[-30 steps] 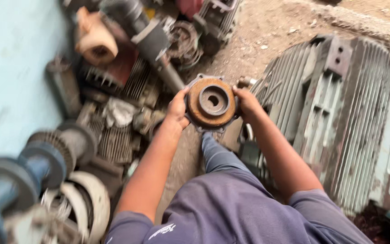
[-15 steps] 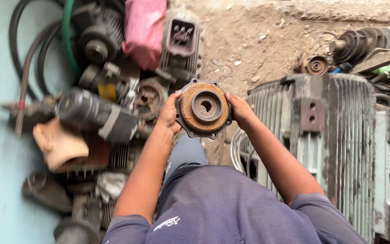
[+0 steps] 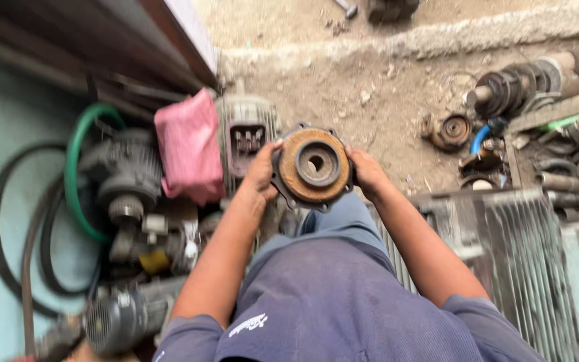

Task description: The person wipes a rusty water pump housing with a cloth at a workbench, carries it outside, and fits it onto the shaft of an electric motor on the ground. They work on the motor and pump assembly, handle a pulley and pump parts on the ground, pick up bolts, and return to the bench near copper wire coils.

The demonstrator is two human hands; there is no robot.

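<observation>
Rusty motor end cover (image 3: 314, 166) is held up in front of the chest, clamped by its rim between both hands. Left hand (image 3: 261, 171) grips the left edge, thumb on the front face, fingers (image 3: 271, 149) wrapped behind; right hand (image 3: 366, 171) mirrors it on the right edge. Centre bore faces the camera.

Judgement: the part looks heavy and corroded, so the grip is best kept on opposite rim edges, fingers clear of the bore and the bolt lugs, with the load held close to the body.

Below the fingers: bare dirt floor (image 3: 370, 87), gritty, stones scattered. Left of the fingers: finned electric motor (image 3: 246, 131), pink cloth (image 3: 189, 147), green hose (image 3: 75, 167), black belts. Right of the fingers: large ribbed motor housing (image 3: 504, 248), rotor shaft (image 3: 531, 84), small rusty disc (image 3: 450, 129).
</observation>
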